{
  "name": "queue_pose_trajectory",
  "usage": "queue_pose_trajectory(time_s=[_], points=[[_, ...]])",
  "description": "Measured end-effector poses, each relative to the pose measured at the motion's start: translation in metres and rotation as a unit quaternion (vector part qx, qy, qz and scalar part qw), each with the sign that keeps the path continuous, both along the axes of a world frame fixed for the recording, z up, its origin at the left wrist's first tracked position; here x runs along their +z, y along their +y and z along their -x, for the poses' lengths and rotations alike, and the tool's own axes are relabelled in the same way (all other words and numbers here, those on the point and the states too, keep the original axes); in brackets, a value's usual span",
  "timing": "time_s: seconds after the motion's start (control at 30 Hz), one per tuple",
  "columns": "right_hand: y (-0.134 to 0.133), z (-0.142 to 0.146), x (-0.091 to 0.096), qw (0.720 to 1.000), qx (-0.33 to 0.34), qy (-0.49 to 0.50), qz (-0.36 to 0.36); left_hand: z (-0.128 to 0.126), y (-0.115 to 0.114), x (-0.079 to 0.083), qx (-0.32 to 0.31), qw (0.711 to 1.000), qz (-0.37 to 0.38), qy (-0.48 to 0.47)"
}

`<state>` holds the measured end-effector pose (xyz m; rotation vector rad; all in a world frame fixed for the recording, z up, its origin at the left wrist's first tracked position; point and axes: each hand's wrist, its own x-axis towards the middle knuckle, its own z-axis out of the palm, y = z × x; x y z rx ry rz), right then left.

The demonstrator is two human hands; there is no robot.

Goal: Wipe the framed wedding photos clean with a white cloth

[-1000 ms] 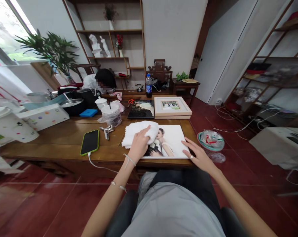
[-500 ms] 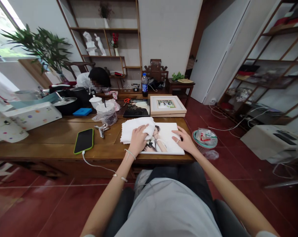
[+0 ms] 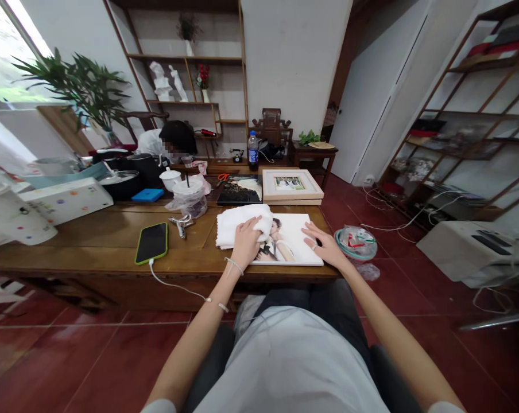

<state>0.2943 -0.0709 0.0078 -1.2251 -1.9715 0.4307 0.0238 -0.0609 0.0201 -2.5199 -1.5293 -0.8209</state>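
Observation:
A photo panel (image 3: 300, 235) with a white ground and a printed couple lies flat at the front edge of the wooden table. My left hand (image 3: 246, 240) presses a folded white cloth (image 3: 231, 225) onto its left part, fingers bent over the fabric; what lies under the palm is hidden. The cloth also reaches past the panel's left side onto the tabletop. On the panel's right edge rests my right hand (image 3: 326, 246), its fingers apart and nothing in its grasp.
Behind the panel are a framed picture (image 3: 291, 184), a dark photo panel (image 3: 240, 189) and a bottle (image 3: 253, 152). A charging phone (image 3: 151, 244), a metal item (image 3: 182, 225) and a bagged cup (image 3: 189, 198) stand left. Across the table, a person (image 3: 177, 139) bends down. A waste bin (image 3: 356, 244) stands right.
The head view has tilted and shifted slightly. Both hands stay on the cloth and panel, with hardly any visible movement against them.

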Motion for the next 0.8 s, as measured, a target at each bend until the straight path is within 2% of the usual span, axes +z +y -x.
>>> queue_pose_trajectory(time_s=[0.27, 0.6, 0.7, 0.8], points=[[0.002, -0.007, -0.001, 0.998, 0.022, -0.052, -0.029, 0.002, 0.001, 0.000, -0.005, 1.000, 0.000, 0.001], [0.003, -0.012, -0.002, 0.997, 0.034, -0.066, -0.021, 0.005, 0.001, 0.002, -0.002, 1.000, -0.001, -0.007], [0.011, -0.012, -0.007, 0.997, 0.036, -0.071, -0.021, 0.011, 0.010, 0.010, 0.001, 1.000, 0.006, 0.007], [0.021, -0.011, -0.012, 0.996, 0.046, -0.073, -0.025, 0.018, 0.028, 0.018, 0.006, 0.999, 0.022, 0.042]])
